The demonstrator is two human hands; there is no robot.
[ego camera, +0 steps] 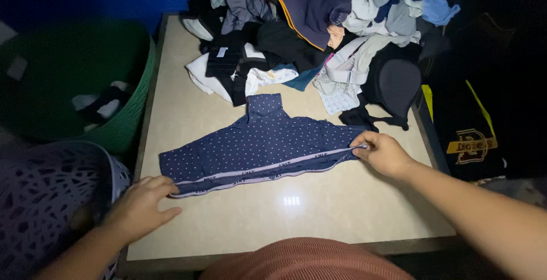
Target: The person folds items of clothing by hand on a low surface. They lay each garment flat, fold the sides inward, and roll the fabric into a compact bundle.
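The left hand [142, 206] rested at the near left corner of a pair of navy dotted briefs [259, 143], its fingers curled onto the pale waistband [268, 169]; whether it pinched the cloth or only pressed it flat could not be told. The right hand [383, 153] was closed in a pinch on the opposite end of that waistband, thumb and fingers gripping the edge. Between the two hands the briefs lay spread flat on the beige tabletop [319, 211], waistband toward the person and stretched nearly straight, the narrow crotch part pointing away toward the pile.

Judging from this, the step in hand was the smoothing and laying out of the garment, with the fold itself not yet made. A next move would call for both ends to stay level so the band did not skew, and for the cloth to be kept clear of the heap behind.

That heap of mixed clothes [319, 29] crowded the far side of the tabletop, just beyond the briefs. To the left stood a green basket [134, 115] and, nearer, a pale perforated basket [51, 194].
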